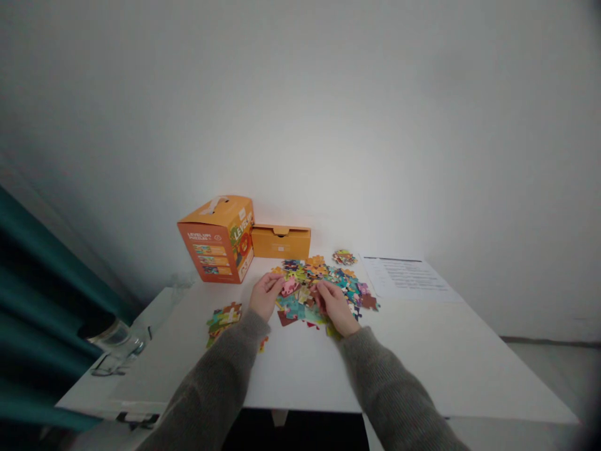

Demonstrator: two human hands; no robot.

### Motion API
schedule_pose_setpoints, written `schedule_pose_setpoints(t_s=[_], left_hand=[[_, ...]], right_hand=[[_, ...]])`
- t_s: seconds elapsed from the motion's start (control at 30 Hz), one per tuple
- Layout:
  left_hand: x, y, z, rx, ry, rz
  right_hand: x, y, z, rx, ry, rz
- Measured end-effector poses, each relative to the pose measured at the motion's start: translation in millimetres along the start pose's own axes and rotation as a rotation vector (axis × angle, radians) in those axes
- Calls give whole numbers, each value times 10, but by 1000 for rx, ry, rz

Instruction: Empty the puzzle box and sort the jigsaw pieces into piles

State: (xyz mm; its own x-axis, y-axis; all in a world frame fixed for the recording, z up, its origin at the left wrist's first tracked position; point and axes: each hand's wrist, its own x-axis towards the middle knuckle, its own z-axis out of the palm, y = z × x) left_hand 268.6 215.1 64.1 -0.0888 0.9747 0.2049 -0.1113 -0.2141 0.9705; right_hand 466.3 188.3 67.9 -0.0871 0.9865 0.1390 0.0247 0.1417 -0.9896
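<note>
My left hand (pixel 265 295) pinches a pink puzzle piece (pixel 290 287) between thumb and fingers at the left side of a loose pile of puzzle pieces (pixel 346 285). My right hand (pixel 337 308) is closed over the middle of the pile, its fingertips together. A brownish bit shows by those fingertips, but I cannot make out whether it is held or lies beneath. The pile is many-coloured, and both hands hide part of it. A smaller group of green and brown puzzle pieces (pixel 224 319) lies to the left, partly behind my left sleeve.
An orange puzzle box (pixel 218 241) stands at the back left, beside a low orange carton (pixel 282 242). Behind the pile sits a small round heap of pieces (pixel 344 257). A printed sheet (pixel 408 277) lies back right. Glasses (pixel 110 364) and a dark-lidded glass jar (pixel 115 335) are far left.
</note>
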Motion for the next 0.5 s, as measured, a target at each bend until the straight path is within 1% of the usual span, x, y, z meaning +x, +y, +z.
schedule_pose_setpoints(t_s=[0.1, 0.17, 0.2, 0.27, 0.37, 0.43, 0.5], left_hand=[[-33, 89, -42, 78, -19, 41], [-69, 214, -136, 200, -51, 71], [-85, 292, -214, 282, -66, 87], [-98, 462, -436, 460, -83, 112], [-64, 671, -880, 693, -172, 67], [-29, 730, -1174, 839, -211, 43], [-14, 712, -1404, 958, -231, 16]], right_hand=[[26, 37, -17, -201, 53, -94], [28, 50, -11, -397, 61, -194], [24, 51, -1, -501, 49, -251], [2, 42, 35, -683, -13, -355], [-56, 2, 123, -866, -160, -453], [-99, -31, 186, -953, -239, -477], [-132, -60, 231, -1019, -269, -483]])
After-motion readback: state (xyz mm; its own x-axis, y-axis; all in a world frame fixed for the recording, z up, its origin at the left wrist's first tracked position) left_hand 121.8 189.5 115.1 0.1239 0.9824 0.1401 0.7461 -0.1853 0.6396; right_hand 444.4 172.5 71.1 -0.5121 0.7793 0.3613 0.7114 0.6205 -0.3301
